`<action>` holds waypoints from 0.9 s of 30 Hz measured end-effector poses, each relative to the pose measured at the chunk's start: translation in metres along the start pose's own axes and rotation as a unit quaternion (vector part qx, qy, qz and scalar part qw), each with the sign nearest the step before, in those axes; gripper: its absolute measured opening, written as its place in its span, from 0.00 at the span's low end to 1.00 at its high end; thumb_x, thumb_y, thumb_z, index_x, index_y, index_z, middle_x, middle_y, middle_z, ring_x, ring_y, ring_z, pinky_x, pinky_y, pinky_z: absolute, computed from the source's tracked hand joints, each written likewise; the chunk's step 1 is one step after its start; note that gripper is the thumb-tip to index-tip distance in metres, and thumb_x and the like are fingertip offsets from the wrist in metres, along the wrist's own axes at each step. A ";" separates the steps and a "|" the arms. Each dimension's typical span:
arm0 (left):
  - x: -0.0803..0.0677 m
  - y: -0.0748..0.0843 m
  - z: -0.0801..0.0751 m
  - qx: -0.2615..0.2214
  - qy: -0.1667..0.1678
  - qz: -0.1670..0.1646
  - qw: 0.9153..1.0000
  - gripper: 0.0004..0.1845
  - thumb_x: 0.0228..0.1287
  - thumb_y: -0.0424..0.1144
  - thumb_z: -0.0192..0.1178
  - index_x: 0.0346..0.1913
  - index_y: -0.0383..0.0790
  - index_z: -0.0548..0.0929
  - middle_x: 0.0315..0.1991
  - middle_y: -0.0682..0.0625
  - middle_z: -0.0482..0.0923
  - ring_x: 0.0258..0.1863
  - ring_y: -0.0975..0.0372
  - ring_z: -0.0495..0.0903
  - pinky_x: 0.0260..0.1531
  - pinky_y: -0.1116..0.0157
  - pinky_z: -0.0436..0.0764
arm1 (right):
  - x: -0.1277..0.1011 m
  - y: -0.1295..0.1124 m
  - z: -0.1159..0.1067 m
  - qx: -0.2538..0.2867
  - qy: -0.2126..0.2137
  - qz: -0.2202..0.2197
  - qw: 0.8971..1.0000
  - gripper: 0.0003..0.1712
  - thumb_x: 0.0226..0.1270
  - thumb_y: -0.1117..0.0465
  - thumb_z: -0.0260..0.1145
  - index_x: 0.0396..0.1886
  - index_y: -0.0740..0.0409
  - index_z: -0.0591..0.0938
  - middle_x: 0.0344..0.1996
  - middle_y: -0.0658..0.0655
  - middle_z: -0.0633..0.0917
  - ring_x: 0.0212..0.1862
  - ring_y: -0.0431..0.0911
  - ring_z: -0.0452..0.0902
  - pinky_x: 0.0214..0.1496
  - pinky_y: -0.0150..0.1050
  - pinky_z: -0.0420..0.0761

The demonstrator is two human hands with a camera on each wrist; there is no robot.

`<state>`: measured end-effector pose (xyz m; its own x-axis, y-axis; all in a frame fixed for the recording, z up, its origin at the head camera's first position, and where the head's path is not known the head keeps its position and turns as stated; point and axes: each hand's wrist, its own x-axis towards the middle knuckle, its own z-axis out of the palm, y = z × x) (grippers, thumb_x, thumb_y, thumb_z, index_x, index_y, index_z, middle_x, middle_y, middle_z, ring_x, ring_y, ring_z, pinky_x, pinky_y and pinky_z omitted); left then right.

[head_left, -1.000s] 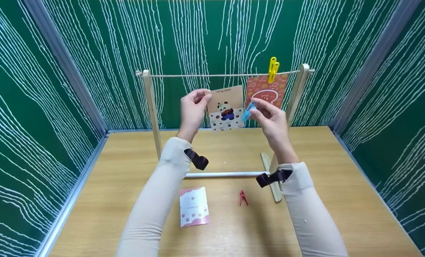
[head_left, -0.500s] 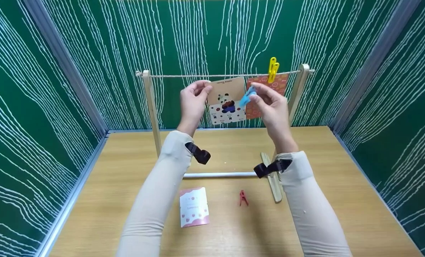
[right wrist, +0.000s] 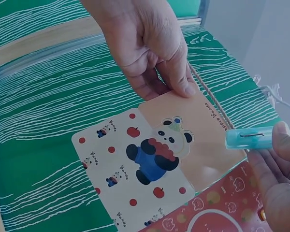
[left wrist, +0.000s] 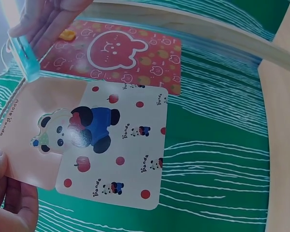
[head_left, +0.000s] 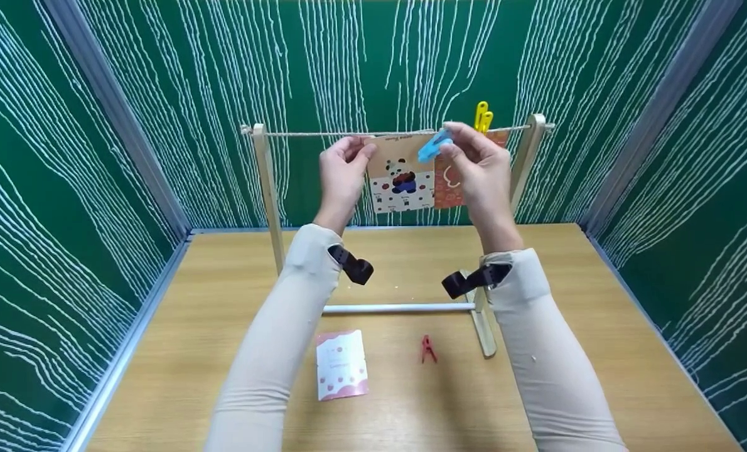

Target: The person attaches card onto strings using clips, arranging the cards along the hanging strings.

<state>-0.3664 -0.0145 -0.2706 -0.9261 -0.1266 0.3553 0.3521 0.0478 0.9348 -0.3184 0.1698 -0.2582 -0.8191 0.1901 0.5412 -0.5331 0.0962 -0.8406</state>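
My left hand [head_left: 343,168] pinches the top left corner of a panda card [head_left: 402,176] [left wrist: 92,145] [right wrist: 154,159], holding its upper edge up against the string [head_left: 323,133] of a small wooden rack. My right hand [head_left: 477,163] pinches a blue clothespin [head_left: 434,145] [left wrist: 25,58] [right wrist: 249,137] at the card's top right corner, right at the string. Whether the pin bites the string I cannot tell. Behind the panda card hangs a red bear card [head_left: 446,182] [left wrist: 121,53], held by a yellow clothespin [head_left: 482,117].
The rack's wooden posts [head_left: 267,188] [head_left: 524,163] stand on a wooden table [head_left: 599,326], with a white base bar [head_left: 398,307] between them. A pink-and-white card [head_left: 341,364] and a red clothespin [head_left: 428,348] lie on the table near me. Green patterned walls enclose three sides.
Both hands rose together, lifting the panda card and the blue clothespin from below the string up to it. The panda card now overlaps the red card.
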 end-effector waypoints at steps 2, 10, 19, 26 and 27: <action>0.000 0.001 0.000 0.004 -0.001 0.005 1.000 0.12 0.64 0.37 0.61 0.48 0.38 0.83 0.48 0.46 0.84 0.45 0.62 0.81 0.48 0.71 0.80 | 0.002 -0.001 0.002 0.003 0.008 -0.011 1.000 0.18 0.65 0.63 0.64 0.54 0.61 0.81 0.42 0.49 0.84 0.43 0.42 0.78 0.44 0.31 0.79; -0.001 0.002 0.001 -0.002 -0.010 0.007 1.000 0.12 0.64 0.38 0.61 0.48 0.38 0.83 0.47 0.46 0.83 0.45 0.61 0.80 0.49 0.71 0.80 | 0.008 -0.007 0.007 0.024 0.032 -0.026 0.999 0.17 0.64 0.66 0.64 0.52 0.62 0.82 0.43 0.51 0.85 0.47 0.42 0.79 0.55 0.33 0.78; -0.001 0.002 0.000 -0.012 -0.012 0.008 1.000 0.11 0.64 0.37 0.60 0.48 0.38 0.83 0.47 0.46 0.83 0.46 0.62 0.81 0.50 0.71 0.79 | 0.013 -0.011 0.013 0.047 0.035 -0.070 0.996 0.16 0.62 0.67 0.66 0.50 0.65 0.83 0.43 0.52 0.86 0.47 0.43 0.81 0.56 0.35 0.79; 0.000 0.003 0.000 -0.009 -0.012 0.008 1.000 0.12 0.64 0.37 0.60 0.48 0.38 0.83 0.48 0.47 0.83 0.47 0.62 0.81 0.51 0.72 0.79 | 0.020 -0.012 0.018 0.044 0.038 -0.054 0.997 0.16 0.61 0.66 0.66 0.49 0.64 0.83 0.45 0.57 0.87 0.47 0.43 0.82 0.57 0.35 0.79; -0.001 0.004 0.000 -0.009 -0.012 0.009 1.000 0.12 0.64 0.37 0.60 0.48 0.38 0.83 0.49 0.47 0.83 0.47 0.62 0.80 0.51 0.72 0.79 | 0.021 -0.013 0.018 0.039 0.037 -0.054 0.997 0.16 0.61 0.67 0.66 0.49 0.64 0.83 0.45 0.58 0.86 0.47 0.43 0.82 0.57 0.35 0.79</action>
<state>-0.3646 -0.0143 -0.2673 -0.9227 -0.1024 0.3716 0.3703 0.0324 0.9284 -0.3326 0.1546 -0.2360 -0.7400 0.2553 0.6223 -0.6342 0.0434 -0.7719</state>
